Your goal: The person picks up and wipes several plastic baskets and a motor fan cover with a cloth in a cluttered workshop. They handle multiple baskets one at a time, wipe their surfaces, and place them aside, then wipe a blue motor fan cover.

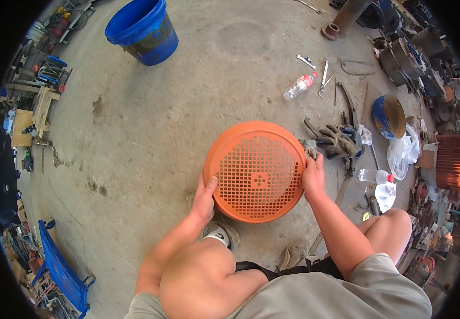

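An orange round fan cover [258, 179], with a square-holed grille and a small cross-like mark in its middle, is held up in front of me over the floor. Around its left edge my left hand [205, 199] is closed, thumb on the rim. Opposite, my right hand [314, 175] grips the right edge. A greyish rag [310, 149] shows at the fingers of that hand, pressed against the rim. The far sides of the fingers are hidden behind the cover. Just beyond my right hand lie dark work gloves [339, 142] beside a curved metal bar.
A blue bucket [147, 37] stands at the far left. Wrenches [324, 74], a plastic bottle [300, 86], another bottle [374, 176], plastic bags [402, 154] and a blue-rimmed metal ring [388, 116] lie to the right. A finned orange motor housing [451, 162] and machine parts line the right edge.
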